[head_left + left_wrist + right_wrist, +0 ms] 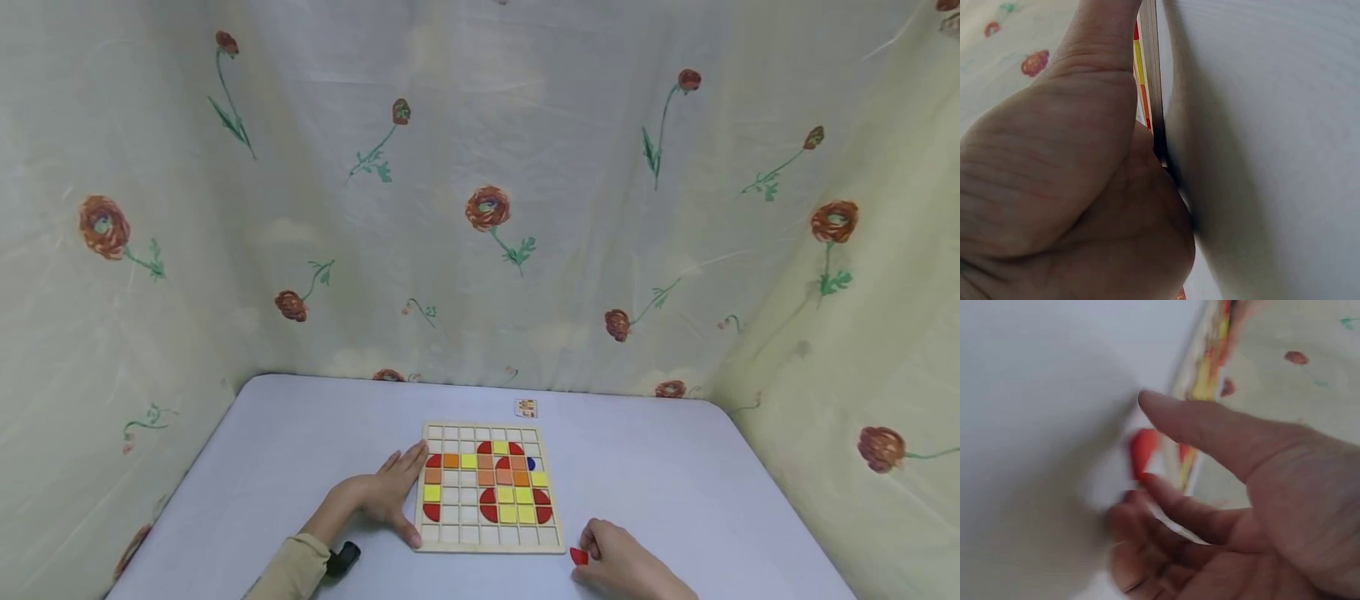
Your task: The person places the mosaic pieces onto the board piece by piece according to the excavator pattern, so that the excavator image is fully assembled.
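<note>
A square wooden grid board (pixel 491 548) lies on the table, partly filled with red, yellow, orange and salmon tiles and a blue piece. My left hand (pixel 390 492) rests along its left edge, fingers spread, with the thumb at the near corner. In the left wrist view, the palm (pixel 1079 169) stands beside the board's side edge (pixel 1152 62). Just off the near right corner, my right hand (pixel 618 562) holds a small red rounded tile (pixel 578 556) at its fingertips. The right wrist view shows this red tile (pixel 1143 452) blurred by the index fingertip, the thumb standing apart.
A small printed pattern card (pixel 527 407) lies behind the board. White cloth covers the table (pixel 660 483). A flowered curtain (pixel 562 250) encloses the back and sides. There is a black band (pixel 343 560) at the left wrist.
</note>
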Available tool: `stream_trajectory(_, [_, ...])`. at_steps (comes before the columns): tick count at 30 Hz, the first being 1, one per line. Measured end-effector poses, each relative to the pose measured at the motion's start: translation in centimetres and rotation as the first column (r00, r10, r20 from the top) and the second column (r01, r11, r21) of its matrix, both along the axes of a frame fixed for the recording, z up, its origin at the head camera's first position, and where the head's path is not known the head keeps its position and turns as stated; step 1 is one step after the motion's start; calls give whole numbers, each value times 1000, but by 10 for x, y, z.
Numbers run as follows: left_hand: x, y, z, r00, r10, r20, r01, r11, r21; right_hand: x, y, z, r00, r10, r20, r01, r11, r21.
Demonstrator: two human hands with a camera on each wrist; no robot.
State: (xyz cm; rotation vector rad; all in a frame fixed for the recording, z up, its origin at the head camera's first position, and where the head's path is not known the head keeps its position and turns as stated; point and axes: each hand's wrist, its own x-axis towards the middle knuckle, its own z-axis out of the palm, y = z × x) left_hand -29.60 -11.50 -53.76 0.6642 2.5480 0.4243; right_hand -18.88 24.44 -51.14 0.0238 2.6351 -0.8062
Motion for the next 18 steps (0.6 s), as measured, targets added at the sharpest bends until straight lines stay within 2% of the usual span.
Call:
stream_trajectory(2, [0, 0, 0, 1000, 1, 3, -1, 1000, 3, 1, 3, -6, 1000, -23, -2, 23, 1000, -16])
stream_trajectory(5, [-1, 0, -1, 1000, 4, 6, -4, 1000, 16, -1, 7, -10, 999, -17, -32, 15, 999, -48])
stream_trajectory(8, [-1, -1, 0, 1000, 2, 6, -3, 1000, 24, -3, 14, -8, 994, 61, -93, -68, 995, -76])
stream_trajectory(13, [-1, -1, 1, 1000, -2, 6, 2, 1000, 20, -6, 26, -10, 971, 172, -166, -188, 978, -89])
stream_trajectory(18, [-1, -1, 0, 1000, -3, 4, 3, 1000, 8, -7, 27, -14, 975, 150, -162, -165, 982, -90])
